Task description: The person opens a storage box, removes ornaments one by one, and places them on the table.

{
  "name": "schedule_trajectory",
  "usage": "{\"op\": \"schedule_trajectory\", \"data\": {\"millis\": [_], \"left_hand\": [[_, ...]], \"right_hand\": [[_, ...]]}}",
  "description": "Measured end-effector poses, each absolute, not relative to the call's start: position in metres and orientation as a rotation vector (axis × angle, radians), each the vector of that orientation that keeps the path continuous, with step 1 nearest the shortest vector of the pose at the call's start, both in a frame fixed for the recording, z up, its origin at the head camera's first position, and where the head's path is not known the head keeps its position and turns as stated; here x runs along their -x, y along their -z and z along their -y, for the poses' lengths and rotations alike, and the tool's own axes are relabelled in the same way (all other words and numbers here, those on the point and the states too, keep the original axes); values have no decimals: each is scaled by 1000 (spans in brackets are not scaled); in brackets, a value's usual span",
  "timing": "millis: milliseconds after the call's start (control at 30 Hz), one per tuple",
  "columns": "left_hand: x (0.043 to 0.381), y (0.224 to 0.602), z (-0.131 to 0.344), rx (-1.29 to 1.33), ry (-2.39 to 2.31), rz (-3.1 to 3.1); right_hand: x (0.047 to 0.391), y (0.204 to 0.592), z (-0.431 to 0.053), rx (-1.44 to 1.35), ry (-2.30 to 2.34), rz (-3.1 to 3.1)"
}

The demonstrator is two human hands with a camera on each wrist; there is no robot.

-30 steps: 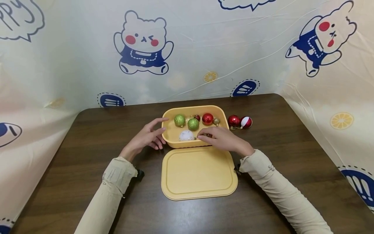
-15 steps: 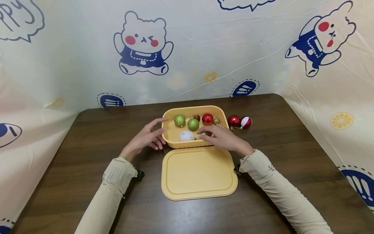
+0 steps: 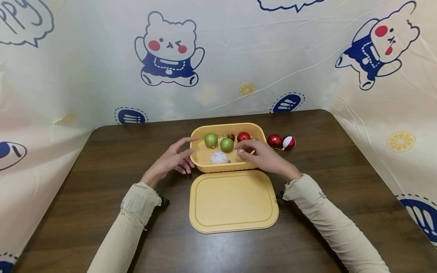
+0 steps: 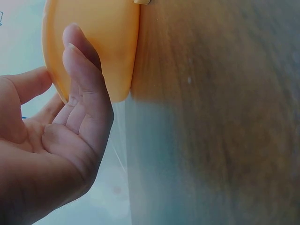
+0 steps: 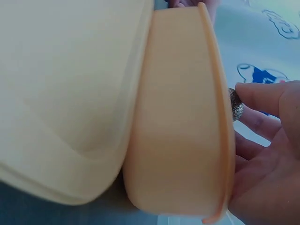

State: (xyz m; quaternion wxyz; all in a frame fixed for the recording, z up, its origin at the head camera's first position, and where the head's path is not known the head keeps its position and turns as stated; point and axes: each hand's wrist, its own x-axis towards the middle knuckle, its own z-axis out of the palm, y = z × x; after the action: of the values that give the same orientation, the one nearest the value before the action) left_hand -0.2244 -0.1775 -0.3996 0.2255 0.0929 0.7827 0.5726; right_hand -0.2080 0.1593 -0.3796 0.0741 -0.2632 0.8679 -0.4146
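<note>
My right hand (image 3: 264, 156) pinches a small gold glitter bauble (image 3: 241, 151) between thumb and fingertips, over the front right part of the yellow plastic box (image 3: 218, 168). The right wrist view shows that bauble (image 5: 236, 104) just above the box rim. My left hand (image 3: 172, 158) touches the box's left end with relaxed fingers, its fingertips right at the rim. In the box lie two green glitter baubles (image 3: 227, 145), a white speckled bauble (image 3: 219, 158), a red bauble (image 3: 243, 137) and a small dark red one (image 3: 231, 137). My right hand partly hides the contents on the right.
The flat yellow lid (image 3: 233, 201) lies on the brown wooden table (image 3: 164, 239) in front of the box. Right of the box sit a red bauble (image 3: 274, 140) and a red-and-white bauble (image 3: 288, 142). A printed cloth (image 3: 222, 53) hangs behind the table.
My right hand has shifted slightly up and to the right, and the small gold bauble now shows between its fingertips. My left hand stays at the box's left end.
</note>
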Motion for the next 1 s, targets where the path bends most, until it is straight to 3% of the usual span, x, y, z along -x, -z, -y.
{"op": "schedule_trajectory", "data": {"millis": [567, 1000], "left_hand": [[226, 401, 179, -244, -1586, -2154], [224, 399, 179, -243, -1581, -2158]], "right_hand": [[204, 336, -204, 633, 1378, -2779], [214, 328, -253, 399, 1325, -2900]]}}
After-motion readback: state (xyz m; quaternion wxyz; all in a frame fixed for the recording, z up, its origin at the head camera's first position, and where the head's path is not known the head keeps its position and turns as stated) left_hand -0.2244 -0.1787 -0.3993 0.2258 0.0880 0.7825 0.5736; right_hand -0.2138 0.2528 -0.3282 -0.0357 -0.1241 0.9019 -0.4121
